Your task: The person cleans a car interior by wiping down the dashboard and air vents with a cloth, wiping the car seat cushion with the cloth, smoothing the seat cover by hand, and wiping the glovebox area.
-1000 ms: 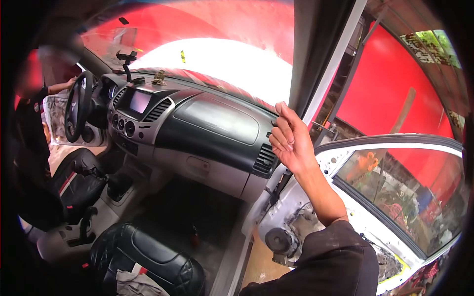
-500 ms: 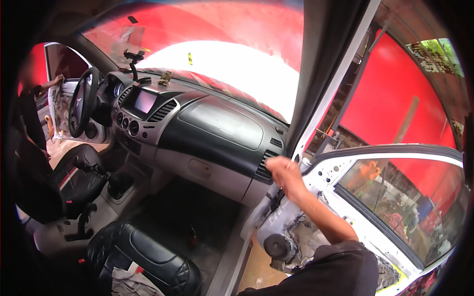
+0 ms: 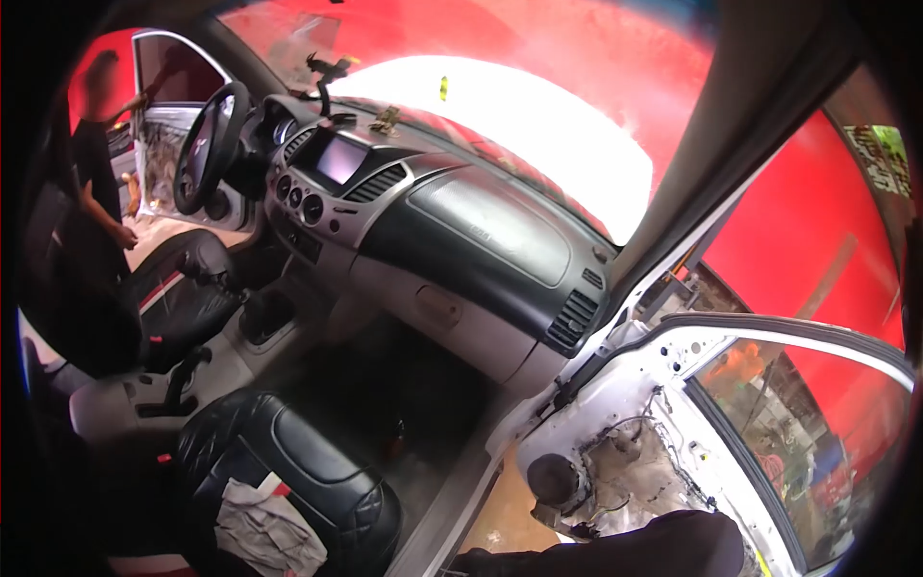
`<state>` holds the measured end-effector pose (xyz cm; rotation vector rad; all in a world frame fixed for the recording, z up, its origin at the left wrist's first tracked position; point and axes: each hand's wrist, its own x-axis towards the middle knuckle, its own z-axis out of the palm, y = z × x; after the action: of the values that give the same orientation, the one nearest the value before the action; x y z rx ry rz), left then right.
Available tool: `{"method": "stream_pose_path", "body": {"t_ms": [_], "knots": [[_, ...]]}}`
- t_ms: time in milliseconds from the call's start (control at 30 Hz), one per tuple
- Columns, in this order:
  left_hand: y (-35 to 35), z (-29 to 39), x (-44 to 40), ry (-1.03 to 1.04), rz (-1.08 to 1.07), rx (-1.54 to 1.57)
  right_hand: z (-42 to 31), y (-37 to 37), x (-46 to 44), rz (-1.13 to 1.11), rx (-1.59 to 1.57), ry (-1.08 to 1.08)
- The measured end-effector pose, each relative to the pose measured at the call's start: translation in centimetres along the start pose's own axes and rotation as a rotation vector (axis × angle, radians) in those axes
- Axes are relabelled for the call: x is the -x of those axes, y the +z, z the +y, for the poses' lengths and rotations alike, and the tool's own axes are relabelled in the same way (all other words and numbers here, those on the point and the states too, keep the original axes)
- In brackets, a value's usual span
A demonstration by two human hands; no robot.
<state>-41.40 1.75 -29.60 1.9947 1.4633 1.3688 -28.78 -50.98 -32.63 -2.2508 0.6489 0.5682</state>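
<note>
Neither of my hands shows. A dark sleeve (image 3: 663,550) lies across the bottom edge, in front of the lower part of the opened passenger door (image 3: 663,404). That door has its inner panel off, with bare white metal, a round black speaker (image 3: 555,478) and loose wiring exposed. Ahead of me is the dashboard (image 3: 461,250) with a screen (image 3: 341,162) and a phone holder (image 3: 325,82) on top. Below it, a crumpled grey cloth (image 3: 264,529) rests on the black quilted passenger seat (image 3: 317,442).
Past the steering wheel (image 3: 210,147), another person (image 3: 101,183) stands at the open driver's door (image 3: 183,125), one arm raised to it. The gear lever (image 3: 261,313) and handbrake (image 3: 183,380) stand between the seats. The windscreen pillar (image 3: 726,183) slants down at right.
My right hand, which was beside the dashboard's end vent, has dropped out of view. The view has shifted, so the car interior sits further right. The other person's lower hand now shows.
</note>
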Motion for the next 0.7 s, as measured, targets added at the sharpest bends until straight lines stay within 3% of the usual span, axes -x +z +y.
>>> {"method": "stream_pose_path", "body": {"t_ms": [167,200,333,700], "knots": [[0.2,0.0,0.1,-0.003,0.018,0.012,-5.9,6.1,-0.2,-0.197,-0.026,-0.054],[0.5,-2.6,1.2,0.026,-0.101,-0.015,-7.4,7.4,-0.2,-0.236,-0.027,-0.078],[0.9,-2.3,1.1,0.03,-0.039,0.013,-9.7,8.5,0.8,-0.422,-0.042,-0.11],[0.9,-2.1,1.2,0.014,-0.028,0.017,-2.3,-7.3,1.6,-1.161,-0.122,0.171]]}}
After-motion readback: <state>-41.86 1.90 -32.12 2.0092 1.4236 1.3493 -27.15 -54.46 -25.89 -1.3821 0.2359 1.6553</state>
